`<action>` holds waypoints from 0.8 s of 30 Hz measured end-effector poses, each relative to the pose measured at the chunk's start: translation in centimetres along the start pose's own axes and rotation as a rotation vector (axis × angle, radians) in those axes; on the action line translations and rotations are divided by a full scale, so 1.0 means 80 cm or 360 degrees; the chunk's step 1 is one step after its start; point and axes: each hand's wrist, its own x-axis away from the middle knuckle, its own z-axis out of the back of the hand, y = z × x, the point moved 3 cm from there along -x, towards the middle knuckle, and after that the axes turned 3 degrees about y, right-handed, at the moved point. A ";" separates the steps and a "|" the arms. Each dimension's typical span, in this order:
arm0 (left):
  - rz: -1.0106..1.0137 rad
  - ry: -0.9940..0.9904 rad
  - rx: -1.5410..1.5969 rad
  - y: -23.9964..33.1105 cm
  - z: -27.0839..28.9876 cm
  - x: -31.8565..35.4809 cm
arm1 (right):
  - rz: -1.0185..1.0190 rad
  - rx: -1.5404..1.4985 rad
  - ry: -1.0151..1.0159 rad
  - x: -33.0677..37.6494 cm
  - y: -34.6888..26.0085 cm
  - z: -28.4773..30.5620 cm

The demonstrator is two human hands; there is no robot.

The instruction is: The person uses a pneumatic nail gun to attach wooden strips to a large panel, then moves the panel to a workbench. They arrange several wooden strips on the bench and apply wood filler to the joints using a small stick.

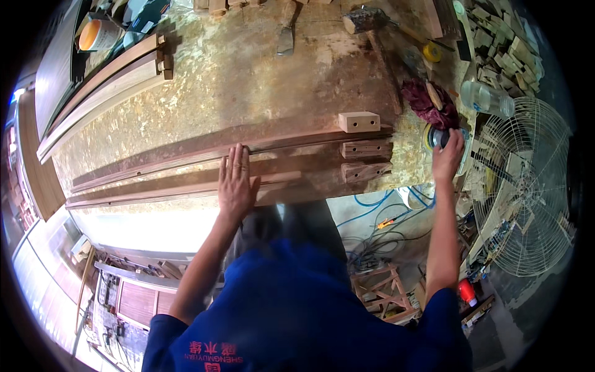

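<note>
Listing left to right. Tub (98, 35), white with an orange lid, shut, contents unseen, at the far left corner of the table (248, 80). Long planks (99, 93), stacked, run diagonally along the table's left edge.

Boards (155, 177), long and dark, lie side by side along the near edge of the table. Left hand (235, 183): open, fingers spread, palm pressed flat on the boards, gripping nothing.

Block (359, 121), pale wood with two holes, sits at the right end of the boards; two darker blocks (365, 160) lie just beside it, nearer the person.

Mallet (365, 22), wooden, on the far side of the table. Rag (427, 102), dark red, bunched, near the right edge. Tape roll (432, 52), yellow, beyond the rag.

Sander (440, 137), round with a yellow rim, rests at the table's right corner, just past the board ends. Right hand (447, 158): curled over the top of the sander, grasping it.

Bottle (488, 98), clear plastic, lying on its side right of the rag; contents cannot be told. Offcuts (505, 49), small wood pieces, heaped at far right. Fan (527, 186), wire-caged, stands right of the table.
</note>
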 end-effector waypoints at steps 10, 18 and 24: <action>0.0200 -0.0005 0.0144 -0.014 0.021 0.029 | 0.0475 -0.1089 -0.0719 0.177 -0.486 -0.012; 0.0293 0.0155 0.0205 -0.068 0.048 0.080 | 0.0230 -0.0443 -0.0495 0.138 -0.361 -0.011; 0.0305 0.0150 0.0277 -0.085 0.049 0.103 | 0.0770 -0.1272 -0.0737 0.185 -0.483 0.044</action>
